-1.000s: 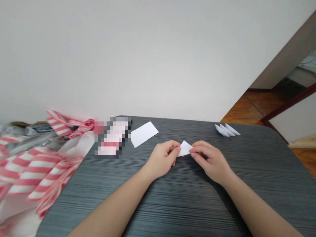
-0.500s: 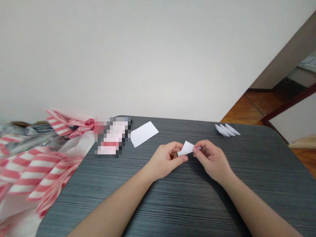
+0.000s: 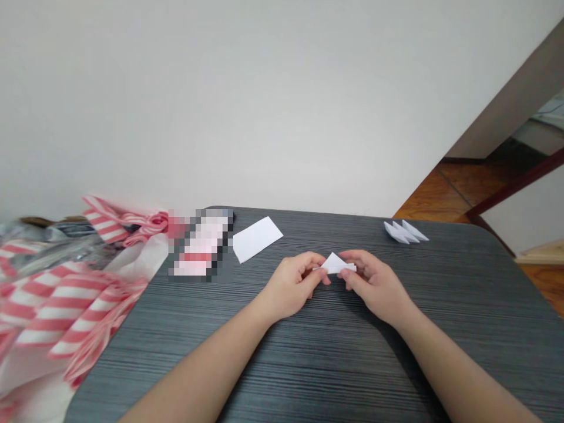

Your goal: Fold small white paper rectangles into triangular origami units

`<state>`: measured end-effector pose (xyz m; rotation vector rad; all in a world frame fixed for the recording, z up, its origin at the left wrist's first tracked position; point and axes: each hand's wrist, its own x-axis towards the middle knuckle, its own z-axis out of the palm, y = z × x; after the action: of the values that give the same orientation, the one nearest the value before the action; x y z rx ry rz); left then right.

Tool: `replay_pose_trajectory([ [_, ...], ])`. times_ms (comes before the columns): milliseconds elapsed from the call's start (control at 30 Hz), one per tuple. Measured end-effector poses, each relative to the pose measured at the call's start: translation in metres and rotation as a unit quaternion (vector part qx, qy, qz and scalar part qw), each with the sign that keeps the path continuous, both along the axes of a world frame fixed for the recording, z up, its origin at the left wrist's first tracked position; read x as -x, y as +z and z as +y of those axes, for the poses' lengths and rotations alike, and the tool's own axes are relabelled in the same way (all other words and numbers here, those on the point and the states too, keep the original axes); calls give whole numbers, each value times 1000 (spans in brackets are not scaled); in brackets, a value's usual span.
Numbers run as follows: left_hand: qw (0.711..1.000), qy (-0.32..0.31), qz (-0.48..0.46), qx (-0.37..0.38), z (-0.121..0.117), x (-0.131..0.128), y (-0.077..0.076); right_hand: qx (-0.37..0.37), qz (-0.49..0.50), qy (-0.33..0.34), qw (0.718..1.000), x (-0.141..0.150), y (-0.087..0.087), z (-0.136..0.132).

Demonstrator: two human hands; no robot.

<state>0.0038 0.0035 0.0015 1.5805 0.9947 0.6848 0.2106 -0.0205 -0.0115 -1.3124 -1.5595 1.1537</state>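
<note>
Between my hands a small piece of folded white paper [image 3: 333, 262] forms a triangle with a narrow strip along its lower edge. My left hand [image 3: 294, 283] pinches its left end between thumb and fingers. My right hand [image 3: 373, 277] grips the right end, thumb on the near face; the fingers behind are partly hidden. Beyond my left hand lies a flat white paper rectangle [image 3: 258, 239]. Several folded white paper pieces [image 3: 405, 232], pointed and set close together, rest at the table's far right.
The dark wood-grain table [image 3: 291, 364] meets a pale wall [image 3: 282, 106] at the back. A blurred-out pink and black object [image 3: 202, 244] lies at its far left. Red-and-white striped cloth [image 3: 66, 299] and clear plastic are heaped beyond the left edge.
The folded paper was tilted and mostly without a visible strip; now it points away from me with the strip showing along its near edge. My left thumb lifted off, then closed on it again.
</note>
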Motion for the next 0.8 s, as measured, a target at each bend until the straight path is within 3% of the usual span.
replay_pose_trajectory([
  [167,1000,-5,-9,0,0,1,-3,29,-78,19,996,-2,8,-1],
  [567,1000,-15,-5,-25,-1,1,-2,30,-60,17,998,1,13,-3],
  [800,997,-27,58,-43,0,3,3,37,-46,22,998,4,16,-4],
])
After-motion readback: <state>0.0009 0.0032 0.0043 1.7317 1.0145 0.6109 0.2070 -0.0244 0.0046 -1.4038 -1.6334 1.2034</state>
